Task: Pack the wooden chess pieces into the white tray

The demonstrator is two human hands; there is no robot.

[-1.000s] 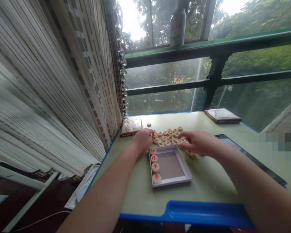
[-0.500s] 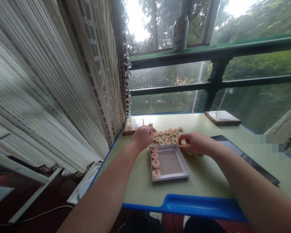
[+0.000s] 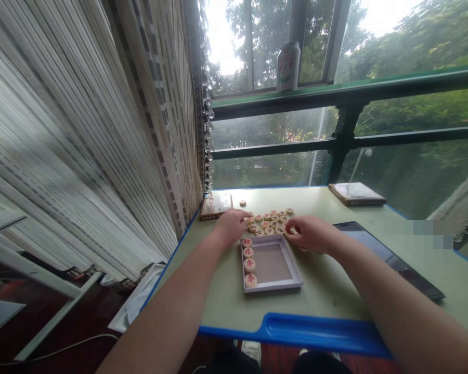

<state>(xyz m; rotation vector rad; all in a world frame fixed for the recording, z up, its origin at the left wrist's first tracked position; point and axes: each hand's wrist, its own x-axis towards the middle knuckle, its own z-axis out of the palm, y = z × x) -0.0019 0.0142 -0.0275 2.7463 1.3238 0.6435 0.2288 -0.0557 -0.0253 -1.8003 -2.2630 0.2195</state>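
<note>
Several round Chinese chess pieces (image 3: 270, 230) lie in a loose group between my hands, marked in red and black. My left hand (image 3: 231, 226) rests at the group's left edge, fingers stretched out and touching the outer pieces. On the other side, my right hand (image 3: 311, 234) has its thumb and fingers curled around a piece, mostly hidden by them. Nearer to me lies a shallow open white box (image 3: 273, 286). Along its left wall runs a column of red-marked pieces (image 3: 249, 266). One single piece (image 3: 242, 203) lies apart, beyond the group.
A dark tablet (image 3: 393, 262) lies beside my right forearm. Flat boxes sit at the far left (image 3: 215, 205) and far right (image 3: 356, 194) of the table. The blue tray edge (image 3: 323, 330) is in front. A can (image 3: 288, 66) stands on the window rail.
The view has tilted slightly upward. My right hand has shifted a little at the right edge of the pieces. The left hand stays at the group's left side. The box contents look the same.
</note>
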